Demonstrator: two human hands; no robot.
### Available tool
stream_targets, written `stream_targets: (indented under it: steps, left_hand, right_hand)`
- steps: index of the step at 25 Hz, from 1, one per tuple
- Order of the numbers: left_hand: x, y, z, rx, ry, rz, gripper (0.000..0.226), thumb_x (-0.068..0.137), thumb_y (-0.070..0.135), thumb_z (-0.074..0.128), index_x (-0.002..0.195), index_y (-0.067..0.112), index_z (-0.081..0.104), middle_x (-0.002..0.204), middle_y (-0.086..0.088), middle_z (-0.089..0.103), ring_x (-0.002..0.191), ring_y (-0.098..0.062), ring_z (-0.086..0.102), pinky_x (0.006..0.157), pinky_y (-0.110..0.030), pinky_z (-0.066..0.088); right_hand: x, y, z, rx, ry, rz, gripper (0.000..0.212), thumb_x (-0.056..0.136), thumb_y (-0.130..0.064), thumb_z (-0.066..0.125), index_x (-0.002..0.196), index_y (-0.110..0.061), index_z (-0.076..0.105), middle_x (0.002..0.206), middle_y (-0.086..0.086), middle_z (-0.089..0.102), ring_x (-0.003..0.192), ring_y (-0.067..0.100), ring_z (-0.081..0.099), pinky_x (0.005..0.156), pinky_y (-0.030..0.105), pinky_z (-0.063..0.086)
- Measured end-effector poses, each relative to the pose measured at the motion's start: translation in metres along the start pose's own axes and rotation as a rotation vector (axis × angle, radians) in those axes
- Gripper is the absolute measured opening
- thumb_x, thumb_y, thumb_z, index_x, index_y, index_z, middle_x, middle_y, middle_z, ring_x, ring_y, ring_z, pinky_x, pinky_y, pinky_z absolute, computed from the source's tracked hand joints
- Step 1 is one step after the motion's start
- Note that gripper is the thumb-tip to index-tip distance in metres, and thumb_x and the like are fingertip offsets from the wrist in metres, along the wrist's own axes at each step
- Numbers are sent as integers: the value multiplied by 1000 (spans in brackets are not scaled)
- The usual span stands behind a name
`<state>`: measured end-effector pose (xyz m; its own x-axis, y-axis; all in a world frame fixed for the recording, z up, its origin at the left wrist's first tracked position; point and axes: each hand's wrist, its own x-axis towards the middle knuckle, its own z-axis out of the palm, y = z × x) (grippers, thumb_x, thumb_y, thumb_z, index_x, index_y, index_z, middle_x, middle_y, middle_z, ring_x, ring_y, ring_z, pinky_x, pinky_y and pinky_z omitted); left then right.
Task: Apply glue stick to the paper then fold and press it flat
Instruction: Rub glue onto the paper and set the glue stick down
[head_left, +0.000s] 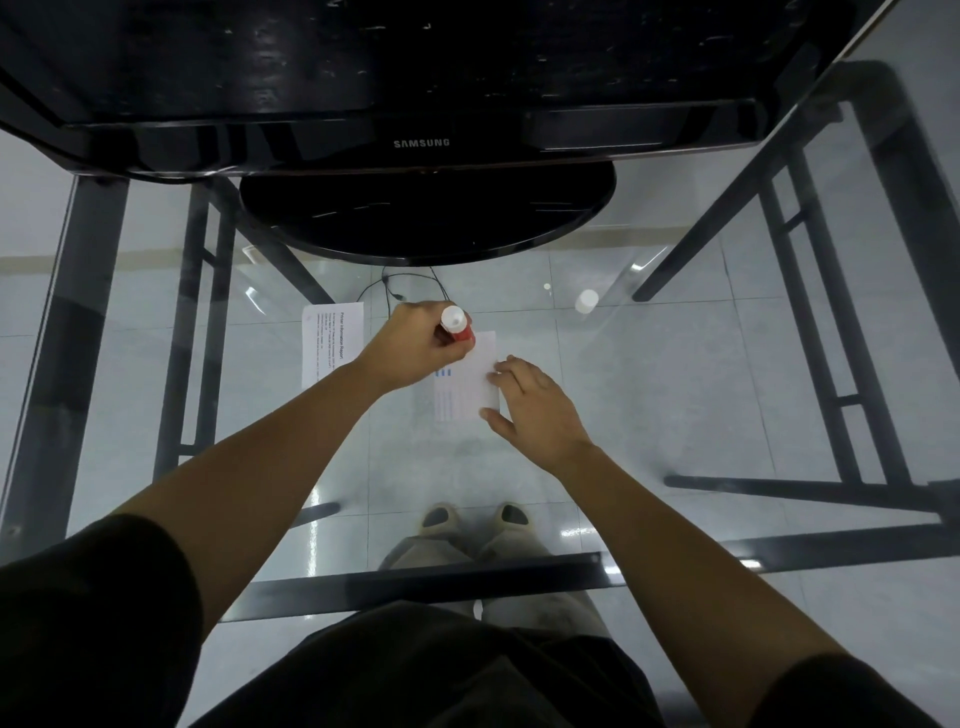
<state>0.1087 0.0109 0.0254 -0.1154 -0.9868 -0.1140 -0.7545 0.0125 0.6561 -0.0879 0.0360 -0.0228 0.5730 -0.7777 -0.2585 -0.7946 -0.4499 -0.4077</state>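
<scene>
Seeming to be in the gluing step: paper (470, 382) lying flat and unfolded on the glass table (675, 395) in the middle of the frame, so folding and pressing remaining to do. Left hand (415, 345) closed as a fist around the red glue stick (457, 323), white end pointing up, lower end at the paper's upper left edge. Right hand (535, 408) loosely spread, fingertips (496, 371) pressing the paper's right edge. White cap (587, 301) standing apart, toward upper right
</scene>
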Motion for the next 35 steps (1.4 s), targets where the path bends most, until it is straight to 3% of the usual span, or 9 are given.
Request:
stream_targets:
  steps: [4, 9, 13, 17, 20, 24, 28, 32, 35]
  left_hand:
    - [3, 1, -2, -9, 50, -25, 17, 79, 26, 68, 92, 16, 63, 78, 4, 63, 66, -2, 53, 58, 3, 33]
    - [-4, 6, 8, 10, -74, 33, 21, 78, 29, 69, 93, 15, 64, 82, 1, 67, 73, -12, 58, 62, -4, 35]
    - [8, 7, 2, 16, 12, -8, 21, 80, 26, 67, 96, 13, 63, 86, -1, 65, 76, -14, 56, 63, -10, 36]
    - [4, 12, 6, 10, -45, 30, 18, 79, 27, 68, 92, 14, 64, 84, -2, 68, 75, -14, 59, 62, -4, 34]
    - [2, 15, 11, 28, -104, 59, 22, 80, 25, 67, 95, 10, 63, 86, -7, 68, 77, -18, 60, 63, -13, 38]
    - [12, 15, 6, 51, 36, 40, 20, 81, 22, 65, 94, 8, 63, 85, -8, 68, 75, -19, 59, 67, -21, 41]
    - [2, 20, 15, 11, -13, 83, 17, 79, 23, 68, 90, 11, 65, 83, -4, 69, 72, -13, 58, 64, -9, 40]
    - [10, 20, 15, 23, 2, 45, 18, 80, 22, 66, 90, 7, 64, 83, -8, 69, 74, -19, 61, 65, -19, 41]
    - [16, 20, 12, 30, 67, 42, 16, 80, 20, 65, 90, 7, 64, 81, -8, 68, 71, -16, 58, 60, -10, 35]
  right_hand:
    - [0, 0, 1, -51, 37, 8, 49, 91, -44, 48, 130, -15, 45, 135, 5, 47, 124, 21, 44, 106, 33, 32]
    - [-1, -1, 3, -60, 69, 19, 44, 91, -43, 49, 125, -15, 50, 131, 4, 51, 121, 20, 46, 103, 33, 34]
    - [-2, -2, 5, -61, 66, 35, 44, 91, -43, 49, 125, -15, 49, 133, 5, 50, 122, 21, 46, 104, 35, 34]
    - [-4, -3, 5, -66, 73, 36, 44, 92, -43, 48, 126, -16, 49, 135, 4, 50, 124, 21, 45, 105, 34, 33]
    - [-4, -4, 5, -77, 76, 32, 44, 92, -42, 46, 126, -15, 48, 133, 5, 51, 123, 21, 46, 104, 35, 34]
    - [-4, -3, 6, -62, 75, 39, 44, 92, -42, 48, 126, -15, 48, 132, 5, 51, 122, 22, 47, 104, 35, 34]
    - [-5, -3, 6, -82, 89, 20, 43, 92, -41, 47, 125, -13, 49, 128, 6, 54, 119, 23, 49, 101, 36, 37]
    - [-4, -3, 6, -95, 89, 19, 43, 92, -41, 48, 124, -12, 49, 127, 7, 54, 118, 23, 50, 99, 35, 37]
    - [-4, -3, 5, -85, 80, 22, 43, 92, -41, 48, 124, -13, 49, 127, 6, 54, 118, 23, 50, 101, 35, 37]
